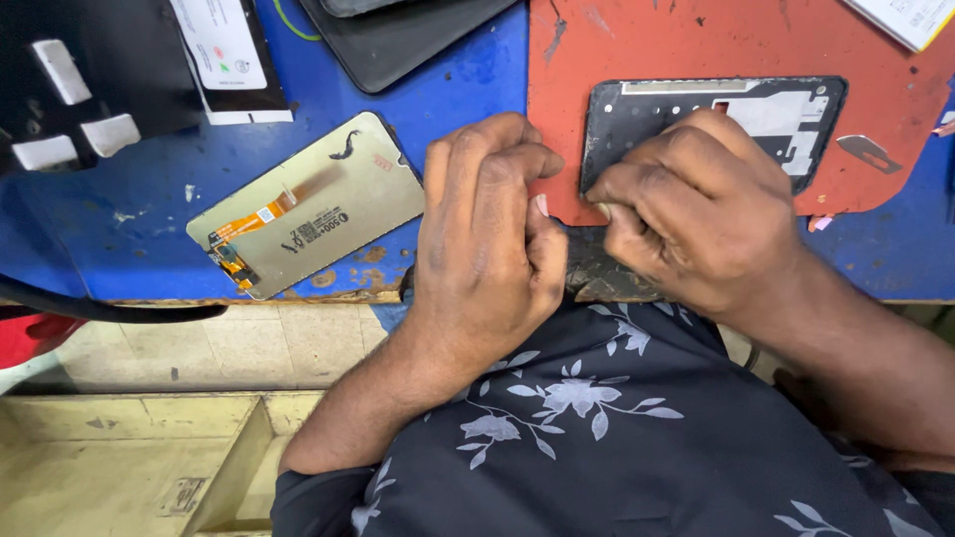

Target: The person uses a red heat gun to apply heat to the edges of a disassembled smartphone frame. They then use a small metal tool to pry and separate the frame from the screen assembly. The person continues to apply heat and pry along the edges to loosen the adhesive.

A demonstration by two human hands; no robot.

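At far left on the blue bench (468,80) sits a black block with white pads (75,85), beside it a white label card (224,50), and below those a loose screen panel (308,204) lies face down, silvery back up, its orange flex cable (244,234) running toward the bench edge. Over at centre, the left hand (487,249) is curled tight, fingers pressed together with the thumb tucked against them at the edge of the red mat (696,40); whether anything is pinched in there, I cannot tell. Right beside it, almost touching, the right hand (696,204) is bunched up too, fingertips pressing down on the lower left corner of the black phone frame (776,114), which lies flat on the red mat. A dark slab (398,35) rests at the top, and a small metal blade (867,151) lies just right of the frame.
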